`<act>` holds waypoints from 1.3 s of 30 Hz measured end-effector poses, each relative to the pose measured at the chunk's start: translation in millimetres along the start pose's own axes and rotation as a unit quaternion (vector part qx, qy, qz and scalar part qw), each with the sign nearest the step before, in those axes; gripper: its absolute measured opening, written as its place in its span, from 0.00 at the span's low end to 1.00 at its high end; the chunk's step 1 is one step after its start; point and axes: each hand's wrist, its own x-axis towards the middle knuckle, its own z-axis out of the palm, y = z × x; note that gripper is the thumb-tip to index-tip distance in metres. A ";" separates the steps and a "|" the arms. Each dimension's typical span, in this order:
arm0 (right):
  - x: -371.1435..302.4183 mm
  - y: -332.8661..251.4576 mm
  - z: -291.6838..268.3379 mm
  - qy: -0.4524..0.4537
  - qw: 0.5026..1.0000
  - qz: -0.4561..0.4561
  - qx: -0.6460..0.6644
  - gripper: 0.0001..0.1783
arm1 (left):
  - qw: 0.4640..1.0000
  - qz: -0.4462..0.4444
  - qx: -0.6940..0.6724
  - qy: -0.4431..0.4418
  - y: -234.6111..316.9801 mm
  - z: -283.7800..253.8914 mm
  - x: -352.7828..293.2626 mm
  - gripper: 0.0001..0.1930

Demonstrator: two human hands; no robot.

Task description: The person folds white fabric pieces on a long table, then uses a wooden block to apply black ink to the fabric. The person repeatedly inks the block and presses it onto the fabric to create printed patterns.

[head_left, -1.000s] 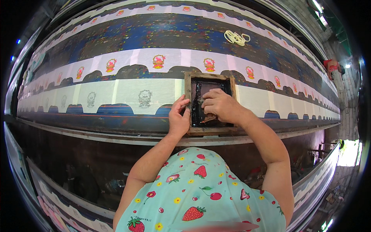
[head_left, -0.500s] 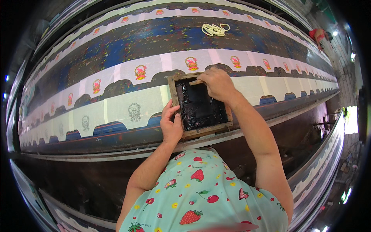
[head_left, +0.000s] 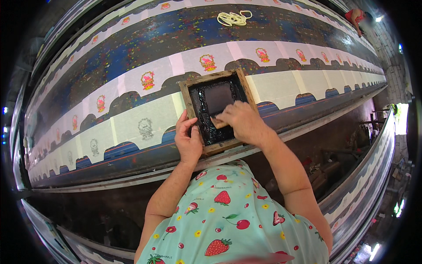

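A wooden screen-printing frame lies on the near row of cream fabric, slightly tilted to the left. Black ink coats its inside, around a smoother dark rectangle of mesh. My left hand is closed on the frame's left side, thumb and fingers at the wood. Inside the frame, my right hand grips a wooden squeegee at the near part of the mesh. Its lower edge sits in the ink. To the left, fabric panels bear a black outline print; panels to the right look plain.
Beyond the frame runs a row of white fabric with pink, red and yellow prints. A coil of cream rope lies on the paint-spotted table. The table's near edge passes before me. Another person bends at the far right.
My right hand has drawn the squeegee from the frame's far end toward me, baring the far mesh. My left hand stays at the frame's left side. The view has shifted slightly.
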 end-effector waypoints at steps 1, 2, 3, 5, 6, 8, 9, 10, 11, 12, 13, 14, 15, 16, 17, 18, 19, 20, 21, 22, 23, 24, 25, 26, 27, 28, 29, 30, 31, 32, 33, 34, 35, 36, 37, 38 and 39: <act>-10.2 -8.6 0.1 0.002 1.000 -0.001 0.003 0.21 | 1.000 0.003 -0.002 0.001 0.7 0.6 0.1 0.17; -19.6 -16.4 0.0 0.000 1.000 0.001 0.004 0.21 | 1.000 0.002 -0.001 0.004 1.5 1.5 0.5 0.18; -29.1 -23.3 -0.5 -0.007 1.000 0.002 0.003 0.21 | 1.000 -0.001 -0.009 0.009 2.5 2.1 0.2 0.19; -41.6 -34.0 2.4 0.011 1.000 0.004 0.007 0.22 | 1.000 -0.013 -0.016 0.020 4.8 4.4 -1.0 0.21; -47.0 -37.4 3.9 0.023 1.000 0.007 0.009 0.22 | 1.000 -0.013 0.001 0.018 5.8 6.2 -1.3 0.22; -56.2 -39.4 5.1 0.017 0.999 0.012 0.029 0.28 | 0.999 -0.001 0.037 0.011 8.1 8.2 -1.1 0.25; -60.2 -39.2 5.1 0.018 0.999 0.007 0.040 0.29 | 0.996 0.005 0.092 0.007 9.6 7.9 -1.3 0.28; -63.9 -38.4 5.1 0.012 0.999 0.008 0.052 0.29 | 0.992 0.025 0.120 -0.002 11.0 7.8 -2.3 0.29; -70.5 -36.4 2.2 -0.005 0.997 0.015 0.072 0.29 | 0.988 0.038 0.149 -0.008 12.6 7.4 -4.2 0.29; -75.2 -34.6 1.1 0.027 0.996 0.022 0.086 0.28 | 0.981 0.069 0.180 -0.011 14.0 7.4 -5.2 0.30; -80.6 -33.1 0.4 0.060 0.993 0.028 0.100 0.27 | 0.981 0.067 0.180 -0.005 15.1 8.0 -4.8 0.31; -86.2 -30.4 0.0 0.090 0.989 0.038 0.108 0.27 | 0.986 0.039 0.161 -0.005 16.4 8.3 -3.8 0.30; -91.1 -25.9 0.8 0.129 0.982 0.068 0.118 0.26 | 0.989 0.027 0.148 -0.003 17.9 9.0 -2.5 0.30; -95.6 -20.6 2.9 0.165 0.973 0.101 0.122 0.25 | 0.991 0.012 0.135 0.001 19.4 10.8 -1.2 0.30; -100.9 -14.3 5.1 0.202 0.962 0.134 0.125 0.25 | 0.993 0.000 0.119 0.012 21.5 13.5 -1.2 0.29; -107.5 -8.8 7.8 0.218 0.948 0.168 0.159 0.24 | 0.994 -0.002 0.111 0.021 23.8 16.9 -0.8 0.29; -114.4 -4.5 11.3 0.235 0.931 0.200 0.193 0.23 | 0.995 0.013 0.094 0.020 27.0 19.1 0.2 0.28; -121.1 1.8 13.8 0.250 0.912 0.230 0.229 0.22 | 0.996 0.022 0.084 0.026 30.4 23.1 0.5 0.28; -127.7 10.6 14.9 0.252 0.898 0.241 0.268 0.20 | 0.997 0.035 0.068 0.029 33.4 29.4 -1.1 0.27; -135.7 18.8 15.0 0.252 0.893 0.242 0.285 0.20 | 0.996 0.048 0.076 0.027 36.0 38.0 -2.9 0.26; -143.7 26.7 14.5 0.253 0.885 0.243 0.306 0.20 | 0.994 0.062 0.085 0.027 38.4 47.5 -5.3 0.26; -150.8 35.2 13.8 0.257 0.875 0.241 0.331 0.20 | 0.992 0.077 0.095 0.029 40.1 57.8 -7.3 0.25; -158.6 44.8 11.8 0.258 0.877 0.239 0.326 0.20 | 0.988 0.105 0.111 0.030 40.7 71.5 -9.1 0.25; -167.8 55.2 8.2 0.262 0.878 0.237 0.324 0.20 | 0.988 0.102 0.113 0.028 40.9 86.5 -11.9 0.25; -177.0 66.2 4.0 0.267 0.878 0.234 0.322 0.20 | 0.986 0.110 0.123 0.027 40.3 102.0 -14.2 0.25; -186.4 79.0 -1.4 0.271 0.879 0.232 0.318 0.21 | 0.983 0.125 0.134 0.028 39.1 118.8 -15.6 0.25; -196.3 91.5 -6.7 0.275 0.879 0.229 0.315 0.21 | 0.988 0.116 0.100 0.027 36.2 137.0 -15.9 0.25; -206.4 103.6 -11.7 0.280 0.879 0.225 0.314 0.21 | 0.986 0.116 0.113 0.024 32.6 155.3 -16.3 0.25; -215.0 116.5 -17.0 0.282 0.882 0.221 0.306 0.21 | 0.985 0.119 0.125 0.024 29.0 172.2 -16.0 0.25; -223.6 129.2 -22.5 0.282 0.884 0.223 0.300 0.22 | 0.982 0.124 0.136 0.029 26.3 188.4 -17.0 0.25; -231.4 141.3 -27.9 0.283 0.885 0.223 0.295 0.22 | 0.980 0.131 0.148 0.030 24.0 203.8 -19.6 0.24; -238.0 153.3 -32.9 0.287 0.885 0.223 0.292 0.22 | 0.981 0.120 0.145 0.034 21.3 219.4 -21.3 0.24; -245.3 163.8 -37.9 0.283 0.885 0.228 0.291 0.22 | 0.986 0.106 0.128 0.032 18.5 233.4 -22.3 0.24; -252.4 174.0 -42.5 0.279 0.890 0.223 0.282 0.22 | 0.988 0.099 0.115 0.035 15.7 245.6 -23.8 0.24; -259.1 182.7 -46.4 0.275 0.894 0.220 0.278 0.22 | 0.988 0.092 0.117 0.039 12.9 256.0 -26.4 0.25; -264.2 190.2 -49.7 0.272 0.896 0.217 0.275 0.22 | 0.991 0.083 0.099 0.037 10.6 265.1 -27.3 0.25; -268.5 197.1 -52.7 0.271 0.897 0.212 0.277 0.22 | 0.992 0.076 0.095 0.036 8.6 272.0 -28.3 0.25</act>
